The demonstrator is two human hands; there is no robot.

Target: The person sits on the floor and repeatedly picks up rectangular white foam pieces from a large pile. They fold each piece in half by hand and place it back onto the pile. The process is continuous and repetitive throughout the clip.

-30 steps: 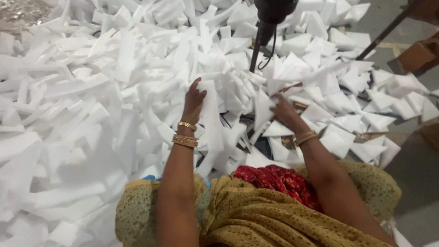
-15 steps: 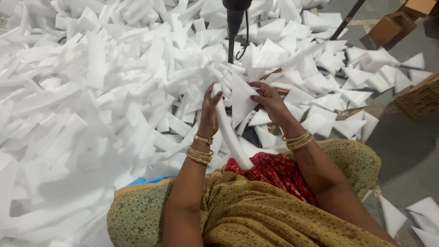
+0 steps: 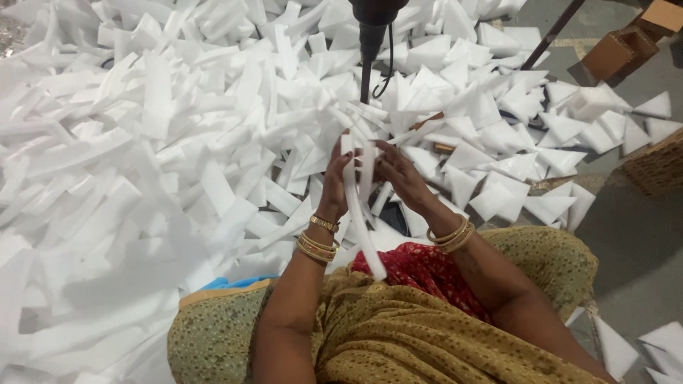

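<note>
so far, judging from how things lie, only one long white foam strip [image 3: 359, 213] is in hand, lifted clear of the heap of white foam offcuts [image 3: 178, 163] that spreads in front of the person. the strip stands nearly upright just on the near side of the heap, its lower end hanging down toward the red cloth [image 3: 420, 270] on the lap. the left hand [image 3: 336, 181] has its fingers curled closed around the strip's upper part; the right hand [image 3: 398, 174] pinches the same strip from the other side, fingers bent onto it. gold bangles [image 3: 319, 245] ring both wrists. beyond the heap's far edge a dark tool on a stand [image 3: 371, 43] hangs over the foam, with brown cardboard boxes [image 3: 626, 50] off to its right. almost the whole heap looks unsorted and untouched, so most of the work seems left.
</note>
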